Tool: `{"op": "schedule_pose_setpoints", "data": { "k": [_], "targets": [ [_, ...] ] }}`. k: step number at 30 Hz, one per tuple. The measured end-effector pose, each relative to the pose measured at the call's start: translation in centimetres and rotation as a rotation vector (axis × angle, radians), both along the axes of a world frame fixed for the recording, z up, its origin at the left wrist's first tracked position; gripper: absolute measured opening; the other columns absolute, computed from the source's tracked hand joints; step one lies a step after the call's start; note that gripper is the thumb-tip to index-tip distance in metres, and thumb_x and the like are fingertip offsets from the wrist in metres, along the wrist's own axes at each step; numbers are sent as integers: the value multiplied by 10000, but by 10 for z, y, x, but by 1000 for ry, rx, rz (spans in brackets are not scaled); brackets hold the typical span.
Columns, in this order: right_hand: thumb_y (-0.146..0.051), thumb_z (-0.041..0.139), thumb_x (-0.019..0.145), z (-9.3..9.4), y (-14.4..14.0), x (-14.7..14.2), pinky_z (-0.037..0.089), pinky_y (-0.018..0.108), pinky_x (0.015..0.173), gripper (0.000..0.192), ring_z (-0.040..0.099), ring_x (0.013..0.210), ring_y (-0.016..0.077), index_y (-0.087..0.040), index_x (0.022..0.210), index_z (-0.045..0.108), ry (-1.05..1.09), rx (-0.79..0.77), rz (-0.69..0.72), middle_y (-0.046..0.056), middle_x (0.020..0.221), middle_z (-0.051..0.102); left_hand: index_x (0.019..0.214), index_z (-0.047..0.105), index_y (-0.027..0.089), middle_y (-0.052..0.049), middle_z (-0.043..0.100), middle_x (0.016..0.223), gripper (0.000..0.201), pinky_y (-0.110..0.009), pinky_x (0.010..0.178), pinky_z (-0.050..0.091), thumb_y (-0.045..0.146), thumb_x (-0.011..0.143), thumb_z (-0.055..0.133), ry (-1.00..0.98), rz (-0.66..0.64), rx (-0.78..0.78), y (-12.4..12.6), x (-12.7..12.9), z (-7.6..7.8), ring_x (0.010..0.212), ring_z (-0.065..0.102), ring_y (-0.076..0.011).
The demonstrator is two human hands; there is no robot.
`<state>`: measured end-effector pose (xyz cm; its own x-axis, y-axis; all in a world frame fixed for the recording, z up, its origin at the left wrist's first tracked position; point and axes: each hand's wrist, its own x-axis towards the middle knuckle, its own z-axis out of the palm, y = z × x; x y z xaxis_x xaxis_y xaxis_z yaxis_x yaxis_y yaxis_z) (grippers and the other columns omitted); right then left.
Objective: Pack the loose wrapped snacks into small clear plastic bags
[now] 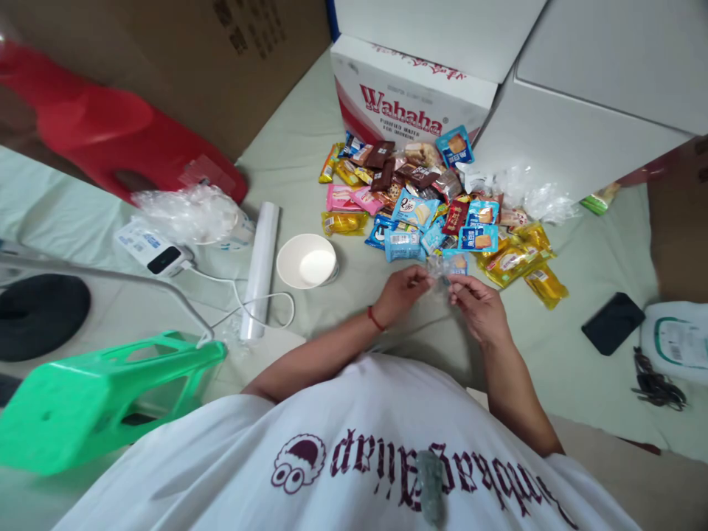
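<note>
Your left hand (399, 292) and right hand (479, 304) meet just ahead of your chest, each pinching one end of a small clear packet (441, 268), so both hands are closed narrowly on it with fingertips only. The packet is a crinkly, see-through plastic wrapper, and its long axis runs left to right between your hands, roughly level; what is inside is too small to tell. It hangs just at the near edge of the snack pile (436, 206), which spreads out at 12 o'clock from your hands: flat, glossy foil and plastic pouches in blue, yellow, pink and brown, lying at all angles and overlapping. Behind the pile, still at 12 o'clock, stands a white and red cardboard box (412, 103) with printed lettering. At 10 o'clock from your hands sits a round white paper bowl (306, 261), open side up, and just left of it lies a white roll (261, 265), a long cylinder pointing away from you. At 3 o'clock, well apart, a flat black phone (613, 323) lies on the pale green sheet (575, 369). A red cord circles your left wrist.
</note>
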<state>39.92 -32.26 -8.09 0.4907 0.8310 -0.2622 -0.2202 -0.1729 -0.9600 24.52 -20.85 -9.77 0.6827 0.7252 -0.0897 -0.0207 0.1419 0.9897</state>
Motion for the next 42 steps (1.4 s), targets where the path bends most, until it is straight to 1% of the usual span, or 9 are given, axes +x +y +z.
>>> {"op": "schedule_pose_setpoints", "data": {
  "k": [5,14,18,22,27,30,34,39,42],
  "targets": [
    [-407,865,742,4,-34,26,478,245,635,315,564,648,102,-225,991,800,40,-63,-66,-2,778,695,803,586,185,62,557,658,452,-218,600,417,519,693,870,-149,157,-397,19,-19,-10,587,500,-74],
    [-496,875,676,-13,-80,56,478,259,595,481,535,611,108,-182,1025,769,-19,-272,-98,22,790,684,778,567,191,93,488,530,454,-187,480,360,485,660,892,-51,319,-417,30,-42,-24,478,470,-59],
    [-561,751,765,-9,-85,59,503,304,638,476,567,655,150,-154,1011,765,-491,-404,-175,51,824,697,775,559,198,104,468,505,413,-195,421,316,494,713,840,71,346,-366,29,-41,-29,404,430,-58],
    [-555,553,971,22,-75,45,539,370,835,429,658,939,225,-183,1024,758,-987,-222,-387,104,1031,722,779,565,193,96,491,526,350,-194,415,311,463,765,786,125,328,-319,26,-38,-28,395,440,-55],
    [-692,349,1016,37,-40,28,489,493,1018,656,645,1135,300,-197,1211,732,-970,-153,41,135,1136,742,773,571,188,91,507,543,316,-188,416,305,435,768,768,149,333,-282,24,-36,-24,406,459,-53],
    [-752,473,941,32,-24,23,534,440,916,699,680,1028,290,-186,1278,707,-846,-241,197,130,1101,750,772,564,189,92,506,546,314,-188,416,308,428,768,768,149,336,-292,24,-36,-24,403,461,-52],
    [-598,747,820,28,-27,7,520,330,709,653,622,694,182,-196,1329,669,-730,-311,178,23,833,701,777,541,200,94,493,531,290,-188,413,313,408,800,742,141,345,-287,24,-35,-26,398,474,-66],
    [-445,659,954,31,-66,-26,530,323,775,380,605,738,164,-244,1276,671,-798,-106,65,9,866,658,790,514,207,95,495,528,227,-172,401,309,346,825,691,139,336,-333,26,-34,-27,401,519,-78],
    [-353,620,1000,26,-92,-45,525,358,803,283,599,784,200,-258,1259,681,-1042,23,158,36,862,681,816,496,215,91,519,549,222,-164,432,363,325,821,689,144,322,-408,30,-36,-26,442,571,-91]
  ]
}}
